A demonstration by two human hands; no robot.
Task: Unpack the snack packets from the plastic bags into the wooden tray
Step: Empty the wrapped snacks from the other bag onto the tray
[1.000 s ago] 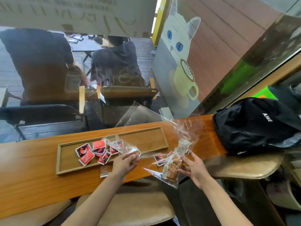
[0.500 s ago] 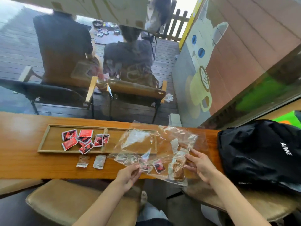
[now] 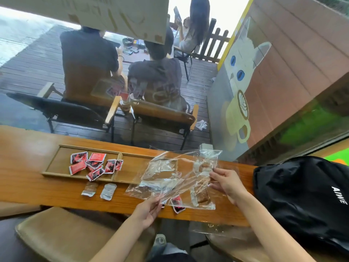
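Hands at mid-unpacking: your left hand pinches the clear plastic bag, right hand grips its far edge; next, shake the red packet out toward the wooden tray.

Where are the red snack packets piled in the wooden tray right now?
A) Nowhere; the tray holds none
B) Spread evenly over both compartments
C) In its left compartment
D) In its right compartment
C: the red snack packets lie clustered in the left compartment of the wooden tray, up against the divider, while the right compartment shows bare wood partly under the clear plastic bag.
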